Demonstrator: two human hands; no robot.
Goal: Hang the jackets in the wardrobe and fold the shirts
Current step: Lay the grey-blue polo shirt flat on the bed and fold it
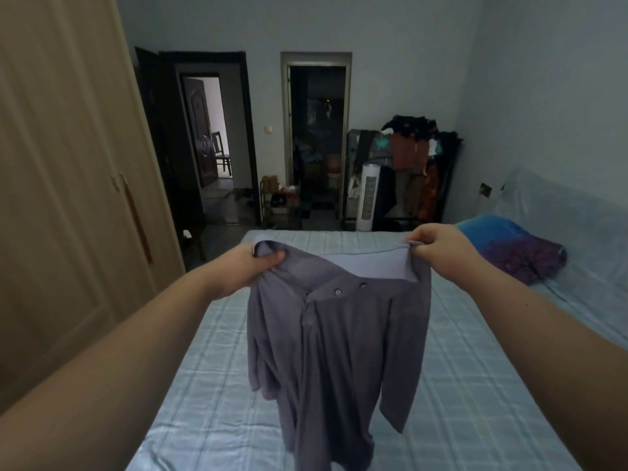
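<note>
Fingers [272, 257] of left hand [243, 268] and right hand [443, 249] pinch the hanging shirt [339, 351].

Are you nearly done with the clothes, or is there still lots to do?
Not nearly. No folded shirt shows on the bed yet. Right now the left hand and right hand hold a grey shirt up by its shoulders, hanging unfolded above the bed. It needs folding next. A blue and purple heap of cloth waits at the bed's right side, and the wardrobe doors are shut.
</note>
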